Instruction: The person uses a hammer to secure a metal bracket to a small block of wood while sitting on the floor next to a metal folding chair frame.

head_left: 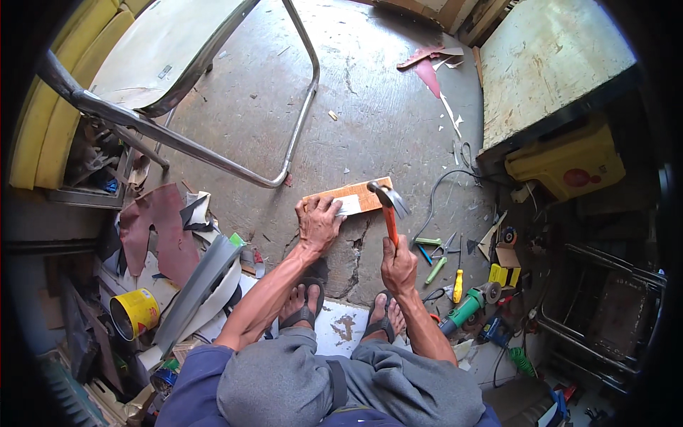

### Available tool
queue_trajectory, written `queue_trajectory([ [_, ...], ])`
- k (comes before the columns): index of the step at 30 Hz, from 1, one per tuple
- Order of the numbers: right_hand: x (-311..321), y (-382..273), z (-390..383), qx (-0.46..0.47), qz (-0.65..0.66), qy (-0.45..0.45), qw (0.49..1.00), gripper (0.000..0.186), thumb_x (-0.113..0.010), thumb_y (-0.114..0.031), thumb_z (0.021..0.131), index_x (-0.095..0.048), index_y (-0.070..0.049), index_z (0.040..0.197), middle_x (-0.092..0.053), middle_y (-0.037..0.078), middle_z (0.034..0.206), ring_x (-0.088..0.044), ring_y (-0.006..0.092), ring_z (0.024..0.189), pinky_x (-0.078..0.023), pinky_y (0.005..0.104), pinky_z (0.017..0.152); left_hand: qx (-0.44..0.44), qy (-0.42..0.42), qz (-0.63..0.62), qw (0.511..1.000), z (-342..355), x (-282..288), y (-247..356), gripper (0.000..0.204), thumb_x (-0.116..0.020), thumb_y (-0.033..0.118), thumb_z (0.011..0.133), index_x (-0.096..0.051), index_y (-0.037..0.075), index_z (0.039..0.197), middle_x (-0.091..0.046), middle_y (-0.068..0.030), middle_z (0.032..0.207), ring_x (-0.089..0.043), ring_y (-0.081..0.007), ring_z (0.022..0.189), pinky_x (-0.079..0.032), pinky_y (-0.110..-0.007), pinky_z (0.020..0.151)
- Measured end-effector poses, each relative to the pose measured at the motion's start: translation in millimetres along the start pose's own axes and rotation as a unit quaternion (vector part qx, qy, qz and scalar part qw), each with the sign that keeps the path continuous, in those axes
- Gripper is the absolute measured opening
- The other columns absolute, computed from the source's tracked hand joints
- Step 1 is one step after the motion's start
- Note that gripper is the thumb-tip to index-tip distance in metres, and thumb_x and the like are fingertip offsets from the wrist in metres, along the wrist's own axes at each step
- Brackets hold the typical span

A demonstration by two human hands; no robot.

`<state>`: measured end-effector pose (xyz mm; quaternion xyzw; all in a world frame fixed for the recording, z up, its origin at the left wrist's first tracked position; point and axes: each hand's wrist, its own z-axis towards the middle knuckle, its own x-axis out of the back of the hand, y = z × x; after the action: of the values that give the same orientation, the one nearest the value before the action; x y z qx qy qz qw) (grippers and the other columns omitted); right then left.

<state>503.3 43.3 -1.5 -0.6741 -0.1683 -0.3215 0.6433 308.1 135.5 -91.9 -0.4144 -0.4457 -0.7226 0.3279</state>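
My left hand (pixel 318 225) is closed over the left end of a flat wooden board (pixel 371 201) on the floor in front of my feet. Its bent fingers press down on the board, and a small white piece (pixel 349 205) lies on top beside the fingertips. In my right hand (pixel 399 269) is a claw hammer (pixel 390 219), gripped by its orange handle. The dark hammer head stands upright in front of the fist, overlapping the board's right end in view; whether it touches the wood I cannot tell.
A metal-framed chair (pixel 213 160) stands far left. Scraps of maroon upholstery (pixel 167 231) and a yellow can (pixel 135 314) lie at left. On the right are a green angle grinder (pixel 466 311), a yellow-handled screwdriver (pixel 457 286), a cable (pixel 429 206) and a worn table (pixel 555 64).
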Motion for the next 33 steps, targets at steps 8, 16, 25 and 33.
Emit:
queue_trajectory([
  [8, -19.8, 36.9, -14.3, -0.041, -0.127, -0.061, 0.989, 0.023, -0.058, -0.026, 0.102, -0.048, -0.006, 0.097, -0.063, 0.026, 0.069, -0.064, 0.0491, 0.063, -0.047, 0.0563, 0.05, -0.031, -0.001, 0.089, 0.996, -15.7, -5.0, 2.8, 0.05, -0.071, 0.04, 0.086, -0.066, 0.012, 0.127, -0.06, -0.0063, 0.13, -0.046, -0.0257, 0.126, -0.026, -0.05, 0.104],
  [16, -17.9, 49.7, -11.9, -0.08, -0.132, -0.095, 0.983, 0.036, -0.054, -0.04, 0.103, -0.052, -0.005, 0.098, -0.061, 0.028, 0.066, -0.064, 0.0511, 0.066, -0.046, 0.059, 0.054, -0.049, -0.017, 0.096, 0.994, -15.7, -7.9, 2.7, 0.041, -0.074, 0.037, 0.084, -0.068, 0.015, 0.119, -0.061, -0.0047, 0.124, -0.053, -0.0239, 0.118, -0.028, -0.051, 0.103],
  [25, -2.2, 38.7, -26.1, -0.181, -0.029, -0.029, 0.983, 0.044, -0.052, -0.045, 0.103, -0.057, -0.003, 0.094, -0.06, 0.027, 0.067, -0.064, 0.0498, 0.07, -0.045, 0.0545, 0.058, 0.049, -0.071, -0.103, 0.991, 31.6, 22.2, -10.0, 0.016, -0.074, 0.031, 0.085, -0.073, 0.015, 0.089, -0.068, -0.0028, 0.084, -0.063, -0.0235, 0.096, -0.032, -0.048, 0.095],
  [33, -1.0, 9.9, -14.5, -0.139, -0.015, -0.06, 0.988, 0.037, -0.051, -0.04, 0.105, -0.055, -0.004, 0.099, -0.061, 0.026, 0.069, -0.065, 0.0484, 0.069, -0.047, 0.0536, 0.058, -0.012, -0.034, 0.017, 0.999, 12.6, 16.9, -7.7, 0.033, -0.073, 0.031, 0.086, -0.071, 0.014, 0.114, -0.066, -0.0047, 0.119, -0.056, -0.0252, 0.118, -0.032, -0.051, 0.104],
])
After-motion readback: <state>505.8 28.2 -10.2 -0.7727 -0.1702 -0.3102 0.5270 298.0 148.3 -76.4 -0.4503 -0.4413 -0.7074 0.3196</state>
